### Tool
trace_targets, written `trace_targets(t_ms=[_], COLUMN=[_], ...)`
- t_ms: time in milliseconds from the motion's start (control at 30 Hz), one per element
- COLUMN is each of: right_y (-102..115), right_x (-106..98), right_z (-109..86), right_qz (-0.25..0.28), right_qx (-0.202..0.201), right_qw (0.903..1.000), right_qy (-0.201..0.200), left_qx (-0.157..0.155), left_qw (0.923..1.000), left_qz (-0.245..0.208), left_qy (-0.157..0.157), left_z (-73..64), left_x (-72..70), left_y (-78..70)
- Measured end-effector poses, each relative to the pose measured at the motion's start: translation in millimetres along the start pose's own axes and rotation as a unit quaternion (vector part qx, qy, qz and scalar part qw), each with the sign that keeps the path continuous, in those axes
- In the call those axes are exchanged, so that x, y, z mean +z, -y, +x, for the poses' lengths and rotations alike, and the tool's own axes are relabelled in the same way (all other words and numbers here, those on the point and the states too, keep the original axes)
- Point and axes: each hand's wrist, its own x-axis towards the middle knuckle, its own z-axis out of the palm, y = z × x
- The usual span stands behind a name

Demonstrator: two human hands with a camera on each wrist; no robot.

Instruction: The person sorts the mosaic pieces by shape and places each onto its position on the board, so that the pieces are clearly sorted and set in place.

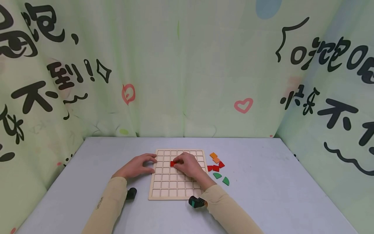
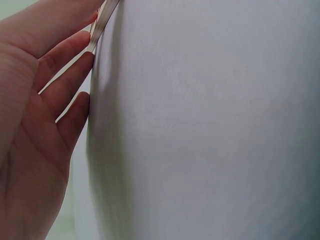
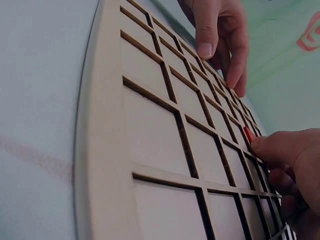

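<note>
A pale wooden grid board [image 1: 166, 196] lies on the table, divided into square cells by raised strips. My right hand [image 1: 188, 165] is over its upper middle, thumb and fingertips pinching a small red tile [image 1: 172, 164] at the cells. In the right wrist view the red tile [image 3: 248, 134] shows at the thumb tip, the fingers partly hidden behind the thumb. At the board's left edge is my left hand [image 1: 138, 165], its fingers spread and lightly bent, fingertips against the wooden rim. In the left wrist view, the left hand [image 2: 45, 115] holds nothing in its palm.
Right of the board lie loose pieces: orange tiles [image 1: 213, 155], several red tiles [image 1: 216, 168] and two green quarter-round pieces [image 1: 226, 181]. A white table [image 1: 280, 195] carries everything. Printed curtains [image 1: 187, 81] hang behind and at both sides.
</note>
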Motion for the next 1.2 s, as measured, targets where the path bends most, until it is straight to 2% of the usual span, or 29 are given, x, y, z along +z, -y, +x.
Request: trace_targets(t_ms=[433,700,867,1200], right_y=[0.3,-2.9,-6.4,-28.8], right_x=[-0.3,-3.6,-9.1,-26.4], right_z=[-0.9,-1.0,-1.8,-10.3], right_qz=[-0.002,0.022,0.053,0.072], right_qx=[-0.008,-0.002,0.02,0.052], right_qw=[0.9999,0.9996,0.9979,0.9917], right_qy=[-0.006,-0.015,-0.032,-0.094], left_qx=[-0.02,-0.026,-0.019,-0.018], left_qw=[0.9998,0.9996,0.9998,0.9998], left_qz=[-0.007,-0.007,-0.001,-0.004], left_qy=[0.001,0.0,-0.001,-0.001], left_z=[2.0,1.6,1.3,0.3], left_x=[-0.8,-1.3,-1.4,0.0], left_y=[-2.2,-4.9,-4.5,-2.7])
